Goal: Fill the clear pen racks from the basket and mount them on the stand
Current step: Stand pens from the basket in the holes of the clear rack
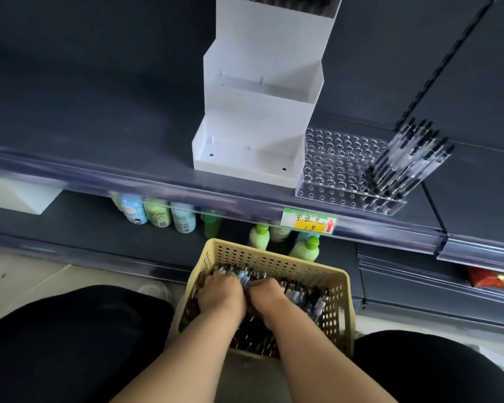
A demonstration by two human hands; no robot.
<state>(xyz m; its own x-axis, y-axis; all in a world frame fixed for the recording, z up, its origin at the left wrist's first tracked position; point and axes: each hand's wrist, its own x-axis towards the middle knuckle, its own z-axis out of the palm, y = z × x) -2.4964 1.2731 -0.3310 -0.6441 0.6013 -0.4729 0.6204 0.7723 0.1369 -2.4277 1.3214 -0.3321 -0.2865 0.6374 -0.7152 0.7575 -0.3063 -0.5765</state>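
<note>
A beige perforated basket (277, 264) full of black-and-clear pens (300, 295) sits low in front of me, between my knees. Both hands are down inside it. My left hand (220, 293) and my right hand (266, 295) are side by side, fingers curled round a bundle of pens (246, 279). On the dark shelf above stands a white stepped stand (253, 117) with empty tiers. To its right lies a clear pen rack (341, 164) with many holes; a cluster of pens (410, 158) fills its right end.
The shelf edge carries a green and yellow price label (309, 222). Several green and blue bottles (157, 212) stand on the lower shelf behind the basket. A red packet (492, 279) lies at the right. A slotted black upright (448, 56) runs up the back panel.
</note>
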